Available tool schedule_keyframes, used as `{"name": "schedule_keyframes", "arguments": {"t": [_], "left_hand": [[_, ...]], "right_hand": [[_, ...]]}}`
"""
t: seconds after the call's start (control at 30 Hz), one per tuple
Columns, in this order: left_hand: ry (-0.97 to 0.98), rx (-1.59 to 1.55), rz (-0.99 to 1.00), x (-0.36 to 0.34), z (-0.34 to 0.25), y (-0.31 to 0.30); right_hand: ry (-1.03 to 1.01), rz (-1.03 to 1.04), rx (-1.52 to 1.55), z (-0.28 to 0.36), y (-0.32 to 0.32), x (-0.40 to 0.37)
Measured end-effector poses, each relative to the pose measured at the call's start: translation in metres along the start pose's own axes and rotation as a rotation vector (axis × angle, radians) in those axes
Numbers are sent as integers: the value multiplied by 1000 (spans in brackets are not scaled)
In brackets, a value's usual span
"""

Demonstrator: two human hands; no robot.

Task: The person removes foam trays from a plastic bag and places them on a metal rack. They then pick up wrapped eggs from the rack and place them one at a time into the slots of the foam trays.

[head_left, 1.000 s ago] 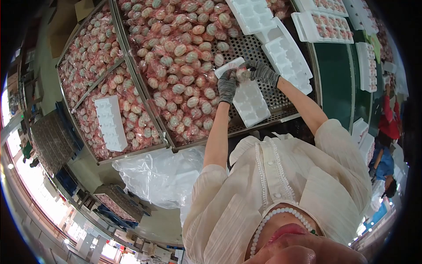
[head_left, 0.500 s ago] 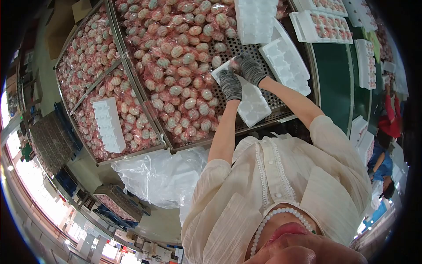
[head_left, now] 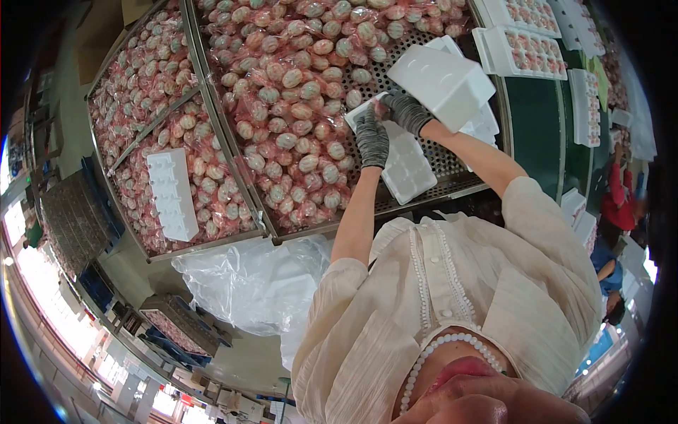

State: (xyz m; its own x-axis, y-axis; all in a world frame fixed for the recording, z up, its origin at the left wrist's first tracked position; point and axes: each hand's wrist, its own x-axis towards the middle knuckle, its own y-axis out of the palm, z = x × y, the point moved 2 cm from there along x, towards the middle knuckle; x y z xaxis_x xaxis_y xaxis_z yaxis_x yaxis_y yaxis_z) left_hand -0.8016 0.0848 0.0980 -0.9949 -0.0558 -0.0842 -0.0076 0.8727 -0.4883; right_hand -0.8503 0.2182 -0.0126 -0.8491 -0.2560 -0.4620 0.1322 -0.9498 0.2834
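Observation:
My left hand (head_left: 372,143), in a grey striped glove, lies over the far end of a white foam tray (head_left: 411,169) with moulded hollows. Beside it is my right hand (head_left: 407,114), gloved alike. Closed fingers of both hands meet at a pinkish film-wrapped egg-shaped piece (head_left: 382,110), partly hidden by the gloves. Many similar wrapped egg-shaped pieces (head_left: 308,163) lie heaped left of my hands. A white foam stack (head_left: 445,81) leans tilted right above my right hand, close to the wrist; whether it touches cannot be made out.
The perforated metal worktop (head_left: 441,159) has a raised rim. Another foam stack (head_left: 171,194) rests on the pieces at left. Filled trays (head_left: 526,53) stand beyond the right rim, by a green belt (head_left: 534,127). Clear plastic sheeting (head_left: 247,286) hangs in front. A person in red (head_left: 619,201) is far right.
The foam stack has tipped from the far side down and right toward my right hand, covering much of the trays beneath it. My hands stay nearly in place at the wrapped piece.

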Motion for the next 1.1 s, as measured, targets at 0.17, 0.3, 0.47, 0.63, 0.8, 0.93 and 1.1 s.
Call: {"name": "schedule_keyframes", "arguments": {"t": [0.17, 0.3, 0.47, 0.63, 0.8, 0.93, 1.1], "left_hand": [[-41, 203, 138, 1, 4, 4], [-18, 184, 69, -4, 18, 10], [67, 192, -17, -6, 19, 12], [119, 272, 115, 1, 29, 21], [310, 393, 2, -5, 18, 21], [147, 506, 176, 7, 36, 29], [180, 636, 280, 7, 38, 27]], "right_hand": [[-138, 60, -1165, 81, 47, -40], [-228, -11, -1282, 66, 37, -36], [-189, 138, -1473, 109, 56, -43], [-271, -113, -1270, 43, 38, -23], [-289, -63, -1243, 44, 42, -24], [-307, 85, -1629, 86, 53, -15], [-397, 189, -2009, 174, 40, -34]]}}
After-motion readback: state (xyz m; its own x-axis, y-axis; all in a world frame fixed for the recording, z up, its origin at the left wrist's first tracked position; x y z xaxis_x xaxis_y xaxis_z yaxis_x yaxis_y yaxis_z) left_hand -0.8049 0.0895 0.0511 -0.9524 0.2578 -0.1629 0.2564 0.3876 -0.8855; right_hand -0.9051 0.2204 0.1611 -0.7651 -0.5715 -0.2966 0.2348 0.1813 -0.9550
